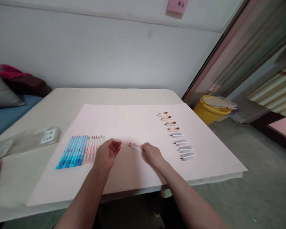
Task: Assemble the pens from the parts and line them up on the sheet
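Note:
My right hand (153, 155) is closed on the rear end of a slim white pen refill (135, 148) with a dark tip pointing left. A thin red-and-white patterned piece (134, 144) lies alongside it, its right end reaching my fingers. My left hand (111, 151) hovers to the left with loosely curled fingers, palm partly showing, and nothing visible in it. Beside that hand lie a row of blue pens (72, 151) and a row of pale pink-patterned pens (91, 149), partly hidden by the hand.
Toward the right edge of the pink sheet (124, 117), several white refills lie with brown-figured strips (171, 123), then several with grey strips (184, 148). A clear plastic bag (33, 140) rests on the left. A yellow bin (205, 111) stands beyond the table's right side.

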Motion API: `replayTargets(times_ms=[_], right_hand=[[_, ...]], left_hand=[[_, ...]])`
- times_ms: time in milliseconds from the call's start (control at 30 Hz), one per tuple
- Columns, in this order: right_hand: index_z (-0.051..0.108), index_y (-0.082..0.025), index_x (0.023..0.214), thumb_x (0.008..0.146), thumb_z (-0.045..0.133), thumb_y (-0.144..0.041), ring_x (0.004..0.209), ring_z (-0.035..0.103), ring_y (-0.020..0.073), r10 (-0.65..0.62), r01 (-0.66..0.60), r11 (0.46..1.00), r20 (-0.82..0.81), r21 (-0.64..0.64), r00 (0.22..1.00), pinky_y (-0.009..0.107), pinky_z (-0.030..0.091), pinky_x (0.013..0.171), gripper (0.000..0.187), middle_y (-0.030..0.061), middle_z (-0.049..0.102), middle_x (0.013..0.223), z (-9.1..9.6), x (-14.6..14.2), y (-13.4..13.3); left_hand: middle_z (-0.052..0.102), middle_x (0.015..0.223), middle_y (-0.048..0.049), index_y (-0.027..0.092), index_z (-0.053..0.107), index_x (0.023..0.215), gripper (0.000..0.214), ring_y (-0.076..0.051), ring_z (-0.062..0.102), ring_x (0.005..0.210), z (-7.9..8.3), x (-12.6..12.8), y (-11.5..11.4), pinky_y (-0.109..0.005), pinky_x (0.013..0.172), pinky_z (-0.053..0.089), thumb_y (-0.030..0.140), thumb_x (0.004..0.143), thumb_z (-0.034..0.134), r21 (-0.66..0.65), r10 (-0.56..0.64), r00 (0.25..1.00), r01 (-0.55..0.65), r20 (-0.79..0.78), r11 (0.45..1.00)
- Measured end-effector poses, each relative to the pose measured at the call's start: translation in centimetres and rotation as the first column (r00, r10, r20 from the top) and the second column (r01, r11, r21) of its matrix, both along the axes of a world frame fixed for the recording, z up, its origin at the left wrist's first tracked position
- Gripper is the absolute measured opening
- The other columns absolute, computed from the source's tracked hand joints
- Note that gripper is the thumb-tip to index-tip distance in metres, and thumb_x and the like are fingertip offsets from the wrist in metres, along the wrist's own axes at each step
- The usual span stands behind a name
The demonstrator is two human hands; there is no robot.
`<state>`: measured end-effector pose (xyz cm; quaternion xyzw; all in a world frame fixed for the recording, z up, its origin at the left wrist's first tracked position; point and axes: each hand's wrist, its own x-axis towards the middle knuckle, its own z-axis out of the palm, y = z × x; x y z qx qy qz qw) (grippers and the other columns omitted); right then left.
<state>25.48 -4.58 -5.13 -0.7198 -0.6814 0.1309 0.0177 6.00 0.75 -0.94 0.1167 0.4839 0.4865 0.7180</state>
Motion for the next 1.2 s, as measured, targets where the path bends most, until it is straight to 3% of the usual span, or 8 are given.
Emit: replayTargets(times_ms=[267, 667, 833, 1033, 1200], right_hand=[[0.054, -0.024, 0.088, 0.089, 0.044, -0.024, 0.066, 0.057, 0.0138, 0.091, -0.032, 0.984, -0.34, 0.175, 0.936, 0.023, 0.029, 0.057, 0.01, -0.0009, 0.064, 0.076, 3.9, -1.2, -1.7], [0.052, -0.023, 0.086, 0.088, 0.044, -0.022, 0.066, 0.054, 0.0125, 0.093, -0.034, 0.976, -0.27, 0.214, 0.958, 0.023, 0.024, 0.056, 0.009, -0.001, 0.064, 0.077, 4.2, -1.3, -2.0], [0.052, -0.022, 0.085, 0.088, 0.043, -0.022, 0.064, 0.053, 0.0126, 0.086, -0.025, 0.976, -0.276, 0.216, 0.957, 0.023, 0.024, 0.056, 0.01, -0.0005, 0.063, 0.077, 4.3, -1.3, -2.0], [0.052, -0.022, 0.081, 0.086, 0.044, -0.019, 0.064, 0.051, 0.0123, 0.11, -0.014, 0.968, -0.375, 0.25, 0.92, 0.022, 0.027, 0.057, 0.01, -0.0002, 0.061, 0.075, 4.5, -1.7, -2.0], [0.049, -0.022, 0.076, 0.083, 0.046, -0.018, 0.057, 0.047, 0.0115, 0.082, 0.064, 0.963, -0.514, 0.261, 0.854, 0.022, 0.028, 0.054, 0.009, -0.0018, 0.056, 0.066, 4.3, -2.4, -2.0]], left_hand=[[0.066, 0.069, -0.0079, 0.01, 0.06, 0.071, 0.008, -0.013, 0.065, 0.065, -0.6, -0.2, 0.3, -0.021, 0.058, 0.052, 0.007, 0.074, 0.053, -0.036, 0.047, 0.997, -0.045, 0.054, 0.998], [0.066, 0.07, -0.0072, 0.009, 0.061, 0.068, 0.008, -0.012, 0.064, 0.064, -0.6, 0.0, 0.4, -0.02, 0.056, 0.051, 0.007, 0.072, 0.054, 0.034, 0.08, 0.997, -0.081, 0.008, 0.996], [0.066, 0.072, -0.0069, 0.012, 0.059, 0.072, 0.003, -0.013, 0.063, 0.066, -0.2, 0.2, 0.0, -0.021, 0.058, 0.049, 0.012, 0.07, 0.057, 0.129, 0.026, 0.998, -0.018, -0.061, 0.992], [0.066, 0.074, -0.0049, 0.016, 0.056, 0.082, 0.017, -0.014, 0.062, 0.067, 0.4, 1.1, -1.0, -0.024, 0.058, 0.046, 0.03, 0.073, 0.061, 0.304, 0.043, 0.962, 0.042, -0.268, 0.952], [0.065, 0.08, -0.0038, 0.017, 0.056, 0.082, 0.022, -0.015, 0.063, 0.073, 0.0, 2.8, -2.5, -0.026, 0.065, 0.047, 0.036, 0.073, 0.063, 0.324, -0.14, 0.95, 0.23, -0.279, 0.918]])
